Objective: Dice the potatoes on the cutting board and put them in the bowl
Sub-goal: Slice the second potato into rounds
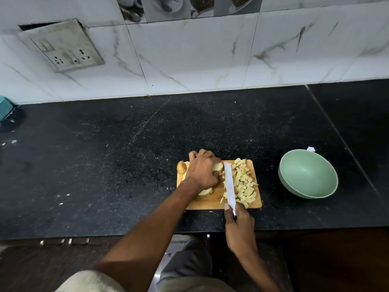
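Black speckled stone counter [126,144] running along a white marbled tile wall [189,60]; switch/socket plate [61,46] sitting on wall upper left, teal object [5,108] showing at far left edge.

Wooden cutting board [210,202] lying on counter near front edge, centre-right. Left hand [203,172] pressing down on potato pieces [217,166] on board's left half, fingers curling over them; a sliced piece [205,191] peeking out under the wrist. Small unpeeled potato end [181,167] sitting at board's far-left corner, just beside the hand.

Right hand [239,220] gripping knife handle at board's near edge, fingers wrapping fully round it; handle mostly hidden. Knife [229,184] blade pointing away from person, lying between held pieces and the diced pile. Can't tell if edge is touching board.

Diced potato [244,182] covering board's right half, some cubes at the right rim.

Green bowl [308,173] standing on counter to the right of board, apart from it, tilting slightly; no dice visible inside.
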